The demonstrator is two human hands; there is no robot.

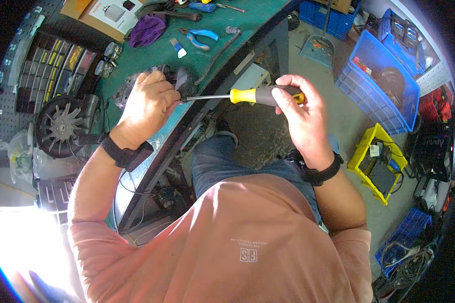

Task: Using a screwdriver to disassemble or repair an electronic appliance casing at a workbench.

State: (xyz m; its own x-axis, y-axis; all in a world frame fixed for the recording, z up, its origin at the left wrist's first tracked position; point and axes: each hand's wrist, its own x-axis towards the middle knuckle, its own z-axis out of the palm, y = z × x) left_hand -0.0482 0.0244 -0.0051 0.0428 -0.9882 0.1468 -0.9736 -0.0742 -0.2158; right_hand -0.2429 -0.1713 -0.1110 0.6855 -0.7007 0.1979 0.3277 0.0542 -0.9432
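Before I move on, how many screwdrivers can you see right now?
2: a yellow-and-black screwdriver in the right hand, and a blue-handled screwdriver on the green bench, near the picture's top edge. Others may be hidden among the tools there.

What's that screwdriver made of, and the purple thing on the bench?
Screwdriver handle: probably plastic, smooth-looking yellow, maybe rubbery where it's dark. Screwdriver shaft: likely metal, silvery and shiny. Purple thing: looks like matte cloth, crumpled in folds.

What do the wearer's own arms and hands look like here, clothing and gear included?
The left hand and right hand are gloveless. Black straps circle both wrists, each carrying a dark unit. Short salmon-coloured sleeves leave the forearms bare.
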